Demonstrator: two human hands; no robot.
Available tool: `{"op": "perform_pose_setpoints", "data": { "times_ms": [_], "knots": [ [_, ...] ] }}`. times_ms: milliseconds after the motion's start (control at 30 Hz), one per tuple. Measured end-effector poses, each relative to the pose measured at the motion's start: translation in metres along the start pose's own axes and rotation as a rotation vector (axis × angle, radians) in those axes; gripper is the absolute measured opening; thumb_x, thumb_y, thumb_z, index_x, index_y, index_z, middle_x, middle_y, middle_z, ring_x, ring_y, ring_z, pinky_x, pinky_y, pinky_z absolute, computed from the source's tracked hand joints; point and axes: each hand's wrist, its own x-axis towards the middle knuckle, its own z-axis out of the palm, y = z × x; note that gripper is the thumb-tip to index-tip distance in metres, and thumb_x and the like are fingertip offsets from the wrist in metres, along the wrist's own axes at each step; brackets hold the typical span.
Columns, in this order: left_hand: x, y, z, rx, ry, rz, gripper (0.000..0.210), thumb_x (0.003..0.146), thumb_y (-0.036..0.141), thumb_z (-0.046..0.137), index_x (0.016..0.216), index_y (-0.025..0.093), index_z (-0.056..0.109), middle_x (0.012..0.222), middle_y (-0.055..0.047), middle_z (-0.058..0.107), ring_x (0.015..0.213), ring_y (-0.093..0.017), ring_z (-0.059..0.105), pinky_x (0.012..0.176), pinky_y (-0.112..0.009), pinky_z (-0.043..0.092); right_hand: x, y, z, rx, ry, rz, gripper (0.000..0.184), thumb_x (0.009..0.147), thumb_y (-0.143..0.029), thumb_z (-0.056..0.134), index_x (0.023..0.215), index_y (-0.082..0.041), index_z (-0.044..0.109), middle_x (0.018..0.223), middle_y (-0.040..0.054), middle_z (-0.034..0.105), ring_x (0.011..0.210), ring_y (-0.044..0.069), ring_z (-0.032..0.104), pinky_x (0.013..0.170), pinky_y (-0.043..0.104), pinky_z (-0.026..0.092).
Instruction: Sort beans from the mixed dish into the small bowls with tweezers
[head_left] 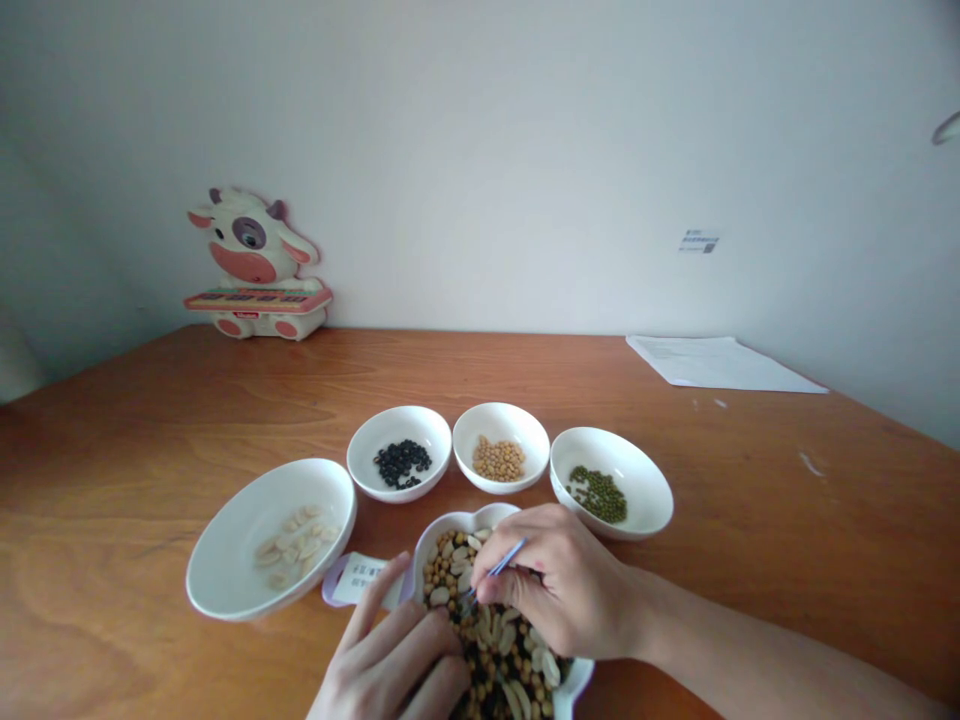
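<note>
My right hand (551,575) reaches over a white-and-lilac scalloped dish (576,690), pinching thin tweezers (510,556). The tweezer tips point down and left into a mix of yellow soybeans, dark and small green beans, and pale peanut halves. At the dish's left side, my left hand (405,655) lies against the rim with one finger stretched along the labelled handle (360,580). Its other fingers are bent over the rim, and their tips are partly hidden. My right hand covers part of the mix, so whether the tweezers grip a piece cannot be made out.
Around the dish stand white bowls: peanut halves in the large left bowl (217,560), black beans in another bowl (367,455), soybeans in a third bowl (536,440), green beans in the right bowl (649,490). A cow toy (255,270) and papers (724,362) lie farther back.
</note>
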Motion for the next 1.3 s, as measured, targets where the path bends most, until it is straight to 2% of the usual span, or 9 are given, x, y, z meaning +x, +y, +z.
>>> {"op": "perform_pose_setpoints", "data": {
  "times_ms": [267, 733, 1100, 1300],
  "knots": [
    [-0.0011, -0.0001, 0.0, -0.022, -0.008, 0.0, 0.039, 0.107, 0.015, 0.032, 0.077, 0.021, 0.057, 0.071, 0.006, 0.062, 0.066, -0.008, 0.061, 0.125, -0.033, 0.017, 0.0, 0.0005, 0.0008, 0.032, -0.013, -0.004, 0.025, 0.1, -0.022, 0.058, 0.081, -0.012, 0.07, 0.074, 0.007, 0.077, 0.064, 0.015, 0.07, 0.066, 0.022, 0.054],
    [-0.0026, -0.0003, -0.0014, -0.032, -0.013, -0.012, 0.04, 0.108, 0.018, 0.032, 0.078, 0.021, 0.058, 0.075, 0.006, 0.064, 0.07, -0.008, 0.064, 0.127, -0.033, 0.015, 0.0004, 0.0004, 0.001, 0.024, -0.026, 0.007, 0.026, 0.1, -0.023, 0.057, 0.081, -0.012, 0.07, 0.074, 0.0066, 0.077, 0.065, 0.016, 0.071, 0.067, 0.023, 0.054],
    [-0.0012, 0.001, 0.001, 0.006, 0.019, -0.005, 0.04, 0.108, 0.017, 0.03, 0.077, 0.021, 0.057, 0.072, 0.006, 0.062, 0.066, -0.008, 0.062, 0.126, -0.034, 0.02, 0.0006, -0.0004, -0.0004, 0.025, -0.039, 0.064, 0.023, 0.099, -0.023, 0.058, 0.082, -0.014, 0.07, 0.075, 0.0061, 0.076, 0.067, 0.015, 0.071, 0.067, 0.022, 0.055],
    [-0.0007, 0.0014, 0.0006, 0.015, 0.006, -0.003, 0.038, 0.107, 0.018, 0.033, 0.077, 0.021, 0.055, 0.071, 0.006, 0.061, 0.065, -0.008, 0.062, 0.126, -0.033, 0.023, 0.0016, -0.001, -0.0012, 0.026, -0.039, 0.055, 0.028, 0.101, -0.026, 0.055, 0.081, -0.014, 0.071, 0.073, 0.0054, 0.076, 0.065, 0.015, 0.071, 0.066, 0.023, 0.056]
  ]
}}
